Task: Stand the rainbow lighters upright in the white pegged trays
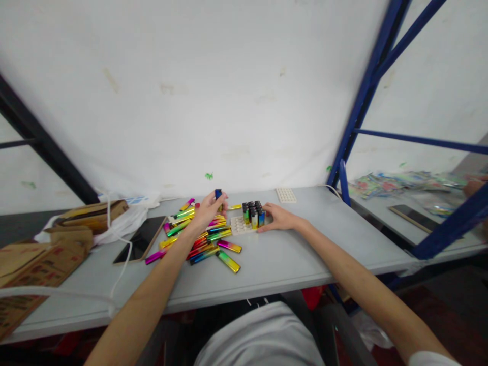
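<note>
Left hand (208,208) at ten o'clock of the white peg tray (237,224), grasping one dark blue lighter (218,193) roughly upright, raised over the loose pile. Right hand (280,218) at three o'clock of the tray, thumb and fingers spread at the right side of the standing lighters (254,218); cannot tell if it grips any. Standing lighters: tight upright cluster, black tops up, bodies green, yellow and blue, on the tray's right part; left part shows bare pegs or sockets, too small to tell which.

Loose lighters (204,251): metallic two-tone bodies, lying flat in a heap at eight to nine o'clock of the tray, partly behind the left forearm. One green-and-yellow lighter (229,262) at seven o'clock, near edge of heap. Second white tray (285,195) at two o'clock, near the wall (244,101), apart from the first. All on the grey surface (305,249).

Nine o'clock, past heap: dark-screened device (142,239), white plastic bag (127,223), cardboard box (46,259). Blue metal frame (358,109) at two o'clock. Far three o'clock: co-worker's hand (474,187), blurred, near colourful packets (400,183).
</note>
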{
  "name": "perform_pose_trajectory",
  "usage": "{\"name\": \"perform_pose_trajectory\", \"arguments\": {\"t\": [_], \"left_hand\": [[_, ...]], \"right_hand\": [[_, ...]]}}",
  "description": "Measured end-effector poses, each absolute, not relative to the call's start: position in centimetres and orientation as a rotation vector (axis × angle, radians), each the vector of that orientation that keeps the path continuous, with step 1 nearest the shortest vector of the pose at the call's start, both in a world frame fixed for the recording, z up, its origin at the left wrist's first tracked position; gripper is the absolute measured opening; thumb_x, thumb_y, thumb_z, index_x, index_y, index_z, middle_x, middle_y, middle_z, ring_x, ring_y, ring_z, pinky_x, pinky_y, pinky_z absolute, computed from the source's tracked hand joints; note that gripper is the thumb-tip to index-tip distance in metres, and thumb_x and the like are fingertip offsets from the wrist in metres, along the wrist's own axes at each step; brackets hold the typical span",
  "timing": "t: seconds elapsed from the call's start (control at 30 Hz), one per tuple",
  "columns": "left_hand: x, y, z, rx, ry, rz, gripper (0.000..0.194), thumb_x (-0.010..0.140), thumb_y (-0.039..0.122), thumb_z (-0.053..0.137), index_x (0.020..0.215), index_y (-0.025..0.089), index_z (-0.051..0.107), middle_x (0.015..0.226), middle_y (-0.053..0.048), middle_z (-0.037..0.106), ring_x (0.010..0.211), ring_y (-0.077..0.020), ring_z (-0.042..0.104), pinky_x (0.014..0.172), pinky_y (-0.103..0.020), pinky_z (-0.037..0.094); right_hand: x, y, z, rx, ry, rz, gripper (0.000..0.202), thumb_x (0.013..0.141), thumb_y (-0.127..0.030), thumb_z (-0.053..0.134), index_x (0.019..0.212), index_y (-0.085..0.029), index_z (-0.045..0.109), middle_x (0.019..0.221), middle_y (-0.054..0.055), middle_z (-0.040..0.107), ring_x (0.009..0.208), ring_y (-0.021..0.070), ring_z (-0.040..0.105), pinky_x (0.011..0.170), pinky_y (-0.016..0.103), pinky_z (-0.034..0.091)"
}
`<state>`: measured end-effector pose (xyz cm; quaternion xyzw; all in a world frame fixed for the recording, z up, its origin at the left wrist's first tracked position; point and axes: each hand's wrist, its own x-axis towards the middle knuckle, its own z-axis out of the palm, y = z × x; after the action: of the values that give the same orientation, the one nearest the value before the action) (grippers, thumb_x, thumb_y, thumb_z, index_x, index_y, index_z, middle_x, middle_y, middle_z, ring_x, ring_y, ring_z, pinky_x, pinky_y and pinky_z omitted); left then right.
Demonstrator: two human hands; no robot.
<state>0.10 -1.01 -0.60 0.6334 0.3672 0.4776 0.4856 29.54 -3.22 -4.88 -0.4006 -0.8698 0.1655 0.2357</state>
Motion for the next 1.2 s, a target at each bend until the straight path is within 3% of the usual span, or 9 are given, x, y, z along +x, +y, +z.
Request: {"name": "perform_pose_trajectory", "arguments": {"t": [0.13,0.23,0.43,0.53,0.73,0.87,0.97,1.07,1.2], "left_hand": [[0.5,-1.5,-0.4,1.483,0.930,1.118,0.052,0.083,0.068,0.069,0.079,0.023,0.043,0.056,0.011,0.033,0.042,-0.0066,0.032,0.042,-0.021,0.030],[0.6,-1.5,-0.5,1.499,1.037,1.074,0.051,0.089,0.070,0.056,0.073,0.025,0.038,0.054,0.011,0.026,0.040,-0.0073,0.024,0.041,-0.023,0.022],[0.4,-1.0,-0.9,1.817,1.299,1.131,0.035,0.084,0.044,0.050,0.058,0.024,0.039,0.050,0.005,0.033,0.045,-0.0118,0.030,0.046,-0.028,0.022],[0.3,-0.9,-0.9,1.981,1.319,1.082,0.032,0.082,0.039,0.047,0.055,0.024,0.040,0.050,0.004,0.037,0.048,-0.0133,0.034,0.049,-0.029,0.024],[0.5,-0.6,-1.4,2.022,1.315,1.140,0.038,0.088,0.048,0.050,0.059,0.023,0.043,0.052,0.003,0.042,0.052,-0.0152,0.042,0.051,-0.028,0.029],[0.4,-0.4,-1.9,1.846,1.129,1.030,0.045,0.089,0.061,0.053,0.066,0.023,0.049,0.057,0.003,0.050,0.047,-0.0146,0.050,0.049,-0.028,0.040],[0.7,-0.5,-1.9,1.804,1.038,0.981,0.045,0.087,0.062,0.059,0.068,0.022,0.050,0.062,0.003,0.051,0.049,-0.0142,0.054,0.052,-0.029,0.046],[1.4,-1.1,-1.5,1.694,0.977,0.983,0.038,0.087,0.057,0.060,0.077,0.022,0.048,0.064,0.005,0.048,0.048,-0.0111,0.049,0.048,-0.026,0.042],[2.4,-2.1,-1.2,1.525,0.944,1.032,0.028,0.092,0.051,0.054,0.099,0.027,0.041,0.077,0.009,0.051,0.041,-0.0055,0.029,0.039,-0.019,0.026]], "right_hand": [[29.5,-3.2,-4.9,-1.107,-2.386,0.463,0.072,0.073,-0.064,0.087,0.123,-0.015,0.069,0.105,0.008,0.063,0.093,0.0249,0.060,0.085,0.036,0.051],[29.6,-3.2,-4.9,-1.108,-2.384,0.466,0.070,0.073,-0.062,0.087,0.123,-0.016,0.069,0.105,0.008,0.064,0.092,0.0244,0.060,0.084,0.036,0.051],[29.6,-3.1,-4.9,-1.125,-2.375,0.489,0.073,0.072,-0.062,0.088,0.124,-0.014,0.068,0.107,0.009,0.064,0.093,0.0242,0.060,0.084,0.036,0.051],[29.6,-3.1,-4.9,-1.131,-2.387,0.494,0.076,0.073,-0.062,0.087,0.128,-0.014,0.067,0.108,0.010,0.063,0.094,0.0246,0.060,0.085,0.037,0.051],[29.5,-3.2,-4.9,-1.122,-2.387,0.470,0.072,0.073,-0.060,0.088,0.125,-0.015,0.068,0.107,0.009,0.064,0.094,0.0251,0.060,0.087,0.037,0.051],[29.5,-3.2,-4.8,-1.114,-2.389,0.474,0.071,0.073,-0.061,0.088,0.125,-0.015,0.069,0.106,0.009,0.064,0.093,0.0251,0.060,0.085,0.037,0.051],[29.5,-3.2,-4.7,-1.113,-2.390,0.476,0.071,0.073,-0.061,0.087,0.125,-0.016,0.069,0.105,0.009,0.064,0.093,0.0254,0.061,0.084,0.036,0.051],[29.5,-3.2,-4.8,-1.113,-2.389,0.469,0.072,0.073,-0.062,0.087,0.125,-0.016,0.068,0.105,0.009,0.064,0.094,0.0260,0.061,0.086,0.037,0.051],[29.6,-3.1,-5.0,-1.114,-2.389,0.470,0.073,0.073,-0.063,0.087,0.125,-0.016,0.068,0.106,0.008,0.063,0.095,0.0258,0.061,0.088,0.038,0.051]]}}
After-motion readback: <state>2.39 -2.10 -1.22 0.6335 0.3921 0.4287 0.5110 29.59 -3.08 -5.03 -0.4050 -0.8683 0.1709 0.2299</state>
